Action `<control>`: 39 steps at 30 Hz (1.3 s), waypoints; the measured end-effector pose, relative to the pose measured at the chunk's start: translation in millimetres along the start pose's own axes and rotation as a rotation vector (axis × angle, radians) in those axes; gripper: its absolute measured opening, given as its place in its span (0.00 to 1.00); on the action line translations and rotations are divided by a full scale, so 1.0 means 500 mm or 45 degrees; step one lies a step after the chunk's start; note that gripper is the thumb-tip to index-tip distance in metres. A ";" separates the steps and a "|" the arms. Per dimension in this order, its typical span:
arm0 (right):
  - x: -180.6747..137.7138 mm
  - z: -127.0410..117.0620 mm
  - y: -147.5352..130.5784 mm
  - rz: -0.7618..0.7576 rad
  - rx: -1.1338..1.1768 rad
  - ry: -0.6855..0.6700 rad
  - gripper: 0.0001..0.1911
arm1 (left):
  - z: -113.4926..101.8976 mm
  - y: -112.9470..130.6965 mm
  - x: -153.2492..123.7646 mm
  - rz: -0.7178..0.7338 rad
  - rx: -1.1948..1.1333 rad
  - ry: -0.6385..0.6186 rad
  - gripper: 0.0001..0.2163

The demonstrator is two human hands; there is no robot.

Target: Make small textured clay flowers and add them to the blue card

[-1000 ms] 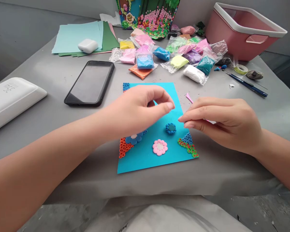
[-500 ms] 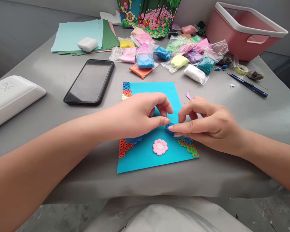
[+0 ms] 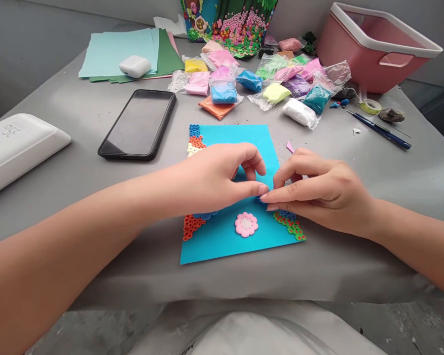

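A bright blue sheet of paper (image 3: 214, 249) lies on the table under both hands. My left hand (image 3: 240, 172) reaches over it, fingers curled and apart from the thumb, whose tip meets my right index fingertip. My right hand (image 3: 311, 187) has its index finger and thumb close together at a small dark blue clay piece (image 3: 260, 200), mostly hidden by the fingertips. Below lies a pink clay flower (image 3: 246, 225) with a paler centre. Small clay rings in red (image 3: 193, 227), and green with red dots (image 3: 295, 229), fill the sheet's corners. A blue clay shape (image 3: 206, 215) shows partly beneath my left wrist.
Behind the sheet are several bagged clay packs (image 3: 224, 92). A phone (image 3: 137, 125) and a white power bank (image 3: 24, 153) lie left. A pink bin (image 3: 358, 59), a blue pen-like tool (image 3: 383, 132) and a tape roll (image 3: 370, 106) are right. A pink scrap (image 3: 289, 147) lies near my right hand.
My left thumb has shifted slightly right, against my right index fingertip, and covers more of the dark blue clay piece. My right hand has hardly moved.
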State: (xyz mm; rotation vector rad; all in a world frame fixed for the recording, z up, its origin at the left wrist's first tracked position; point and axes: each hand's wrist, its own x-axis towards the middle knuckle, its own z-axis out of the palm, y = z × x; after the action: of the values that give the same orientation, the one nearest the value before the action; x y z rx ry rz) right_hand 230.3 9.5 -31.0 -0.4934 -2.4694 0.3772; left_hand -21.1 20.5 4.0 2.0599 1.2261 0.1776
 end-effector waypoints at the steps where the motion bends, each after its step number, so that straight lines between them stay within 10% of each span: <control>1: 0.001 0.000 0.000 -0.009 0.001 0.001 0.06 | 0.001 0.000 -0.001 0.011 0.004 0.001 0.17; 39: 0.008 -0.002 0.003 0.004 0.013 0.001 0.02 | 0.003 -0.003 -0.002 0.054 0.047 -0.036 0.16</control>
State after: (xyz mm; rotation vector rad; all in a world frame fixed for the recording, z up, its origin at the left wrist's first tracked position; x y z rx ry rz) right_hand 228.2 12.7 -28.5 -0.4936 -2.4652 0.3903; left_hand -22.1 19.2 2.4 2.1141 1.1775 0.1456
